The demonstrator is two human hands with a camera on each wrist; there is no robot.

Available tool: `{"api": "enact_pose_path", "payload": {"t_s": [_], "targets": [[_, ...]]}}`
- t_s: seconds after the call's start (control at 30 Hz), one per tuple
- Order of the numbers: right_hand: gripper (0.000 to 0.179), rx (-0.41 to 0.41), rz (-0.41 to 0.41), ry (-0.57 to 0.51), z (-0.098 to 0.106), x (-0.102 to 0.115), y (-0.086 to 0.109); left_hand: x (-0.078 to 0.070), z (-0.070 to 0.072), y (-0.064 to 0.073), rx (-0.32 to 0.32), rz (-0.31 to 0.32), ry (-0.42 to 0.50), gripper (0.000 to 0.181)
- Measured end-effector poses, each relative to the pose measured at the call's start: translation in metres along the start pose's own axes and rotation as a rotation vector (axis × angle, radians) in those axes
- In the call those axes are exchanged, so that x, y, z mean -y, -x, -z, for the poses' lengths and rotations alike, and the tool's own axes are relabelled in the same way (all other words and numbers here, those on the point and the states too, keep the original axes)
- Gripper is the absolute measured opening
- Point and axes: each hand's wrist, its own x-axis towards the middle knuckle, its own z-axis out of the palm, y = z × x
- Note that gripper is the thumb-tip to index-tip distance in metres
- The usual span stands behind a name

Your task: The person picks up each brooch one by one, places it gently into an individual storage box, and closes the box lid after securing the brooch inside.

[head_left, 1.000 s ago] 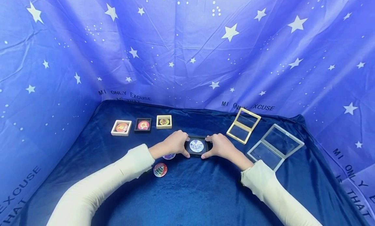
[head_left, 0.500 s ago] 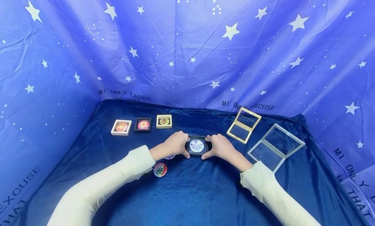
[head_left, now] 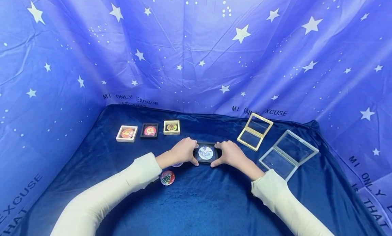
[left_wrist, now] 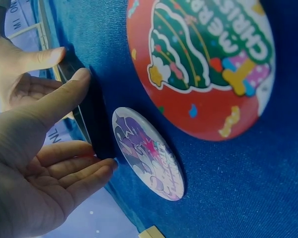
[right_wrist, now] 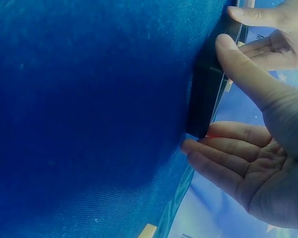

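A black square display case point(right_wrist: 204, 94) lies flat on the dark blue cloth in front of me, with a round white-and-blue badge point(head_left: 206, 152) visible inside it. My left hand point(head_left: 184, 150) holds its left side, thumb on the near edge and fingers at the far edge. On the opposite side my right hand point(head_left: 231, 153) grips it the same way. Close to the left hand lies a purple-and-white round badge point(left_wrist: 146, 153), partly hidden by that hand in the head view. Nearer to me is a red badge with a Christmas tree point(left_wrist: 198, 64).
At the back left stand a pale case point(head_left: 127, 139) with an orange badge, a black case point(head_left: 149, 137) with a red badge and a cream case point(head_left: 171, 132) with a yellow badge. A gold case point(head_left: 250, 131) and a larger grey case point(head_left: 285, 155) lie unfolded at right.
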Motion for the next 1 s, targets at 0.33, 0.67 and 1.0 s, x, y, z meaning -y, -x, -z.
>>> {"api": "enact_pose_path", "payload": {"t_s": [0.33, 0.67, 1.0], "targets": [[0.081, -0.016, 0.027, -0.015, 0.0002, -0.0002, 0.0006, -0.0007, 0.0013, 0.0011, 0.0, 0.0, 0.028, 0.073], [0.082, 0.005, 0.002, -0.017, -0.0013, 0.0001, 0.0012, 0.0004, 0.0034, 0.0049, -0.006, 0.034, 0.165, 0.066], [0.079, 0.021, 0.016, 0.004, 0.0011, -0.0012, 0.0007, -0.0083, 0.0075, 0.0086, -0.11, 0.18, 0.251, 0.018]]}}
